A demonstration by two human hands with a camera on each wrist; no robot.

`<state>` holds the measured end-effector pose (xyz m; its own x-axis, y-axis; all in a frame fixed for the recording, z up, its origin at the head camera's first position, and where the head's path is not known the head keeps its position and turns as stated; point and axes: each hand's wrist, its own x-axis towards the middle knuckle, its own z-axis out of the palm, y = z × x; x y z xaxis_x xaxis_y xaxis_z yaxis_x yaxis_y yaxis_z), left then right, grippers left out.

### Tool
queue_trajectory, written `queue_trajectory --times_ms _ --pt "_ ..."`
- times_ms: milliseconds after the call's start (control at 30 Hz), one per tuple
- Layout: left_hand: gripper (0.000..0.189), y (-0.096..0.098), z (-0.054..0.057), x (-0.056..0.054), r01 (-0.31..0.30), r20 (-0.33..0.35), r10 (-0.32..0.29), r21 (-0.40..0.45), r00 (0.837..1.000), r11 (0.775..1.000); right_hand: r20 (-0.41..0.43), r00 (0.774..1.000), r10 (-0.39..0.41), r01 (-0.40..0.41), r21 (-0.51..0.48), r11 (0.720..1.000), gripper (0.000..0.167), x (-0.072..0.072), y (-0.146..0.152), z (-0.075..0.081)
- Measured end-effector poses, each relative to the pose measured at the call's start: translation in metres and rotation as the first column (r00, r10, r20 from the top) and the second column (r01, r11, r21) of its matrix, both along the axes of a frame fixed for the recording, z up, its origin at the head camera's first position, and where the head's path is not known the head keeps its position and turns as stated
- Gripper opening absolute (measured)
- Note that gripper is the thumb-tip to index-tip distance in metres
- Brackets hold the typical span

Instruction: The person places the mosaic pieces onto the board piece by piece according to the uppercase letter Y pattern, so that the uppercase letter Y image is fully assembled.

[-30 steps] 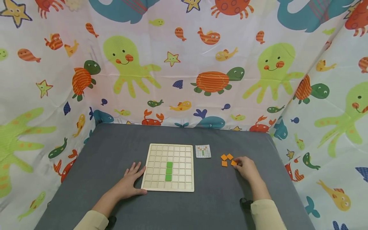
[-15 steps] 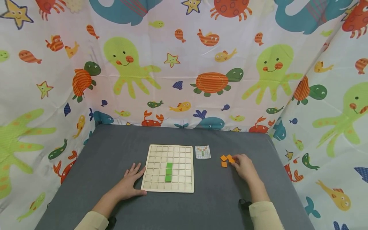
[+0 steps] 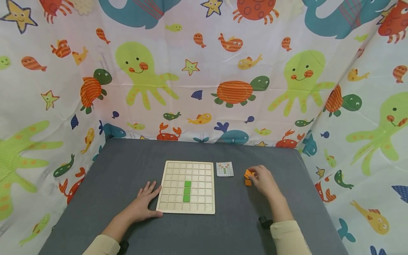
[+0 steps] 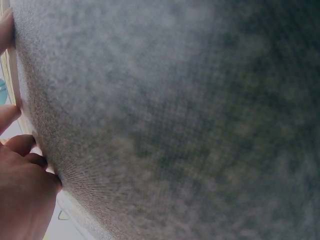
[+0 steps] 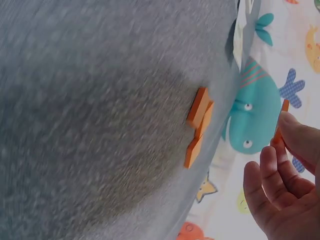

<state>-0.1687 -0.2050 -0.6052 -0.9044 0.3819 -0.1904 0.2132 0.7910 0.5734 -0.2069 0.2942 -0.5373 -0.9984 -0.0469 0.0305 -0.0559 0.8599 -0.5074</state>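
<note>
My left hand (image 3: 145, 200) lies with spread fingers at the left edge of a pale wooden grid board (image 3: 203, 177); its thumb is by the near left corner. Part of that hand (image 4: 25, 195) also shows in the left wrist view. Three green square tiles (image 3: 187, 191) form a column on the board. To the right, my right hand (image 3: 265, 181) pinches an orange square tile (image 5: 281, 120) between thumb and fingertip, held above the table. Three more orange tiles (image 5: 194, 150) lie close together on the cloth, partly hidden by that hand in the head view.
A small square card (image 3: 224, 169) printed with a coloured grid pattern lies between the board and the orange tiles. Grey cloth (image 3: 140, 156) covers the table. A curtain (image 3: 204, 117) with sea animals hangs behind and at both sides.
My right hand has picked up an orange tile from the right of the group and moved left and slightly away, over the other orange tiles. The left hand stays put.
</note>
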Motion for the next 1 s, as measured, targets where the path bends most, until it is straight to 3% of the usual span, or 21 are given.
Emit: queue_trajectory --times_ms 633,1000 --pt "0.116 -0.001 0.002 -0.001 -0.001 0.001 0.001 -0.029 1.0 1.0 -0.048 0.994 0.097 -0.098 -0.024 0.995 0.025 -0.007 -0.05 -0.001" --pt "0.114 -0.001 0.005 0.002 0.003 0.014 -0.003 0.002 1.0 1.0 -0.057 0.991 0.119 -0.12 -0.005 0.993 0.027 -0.012 -0.078 0.004"
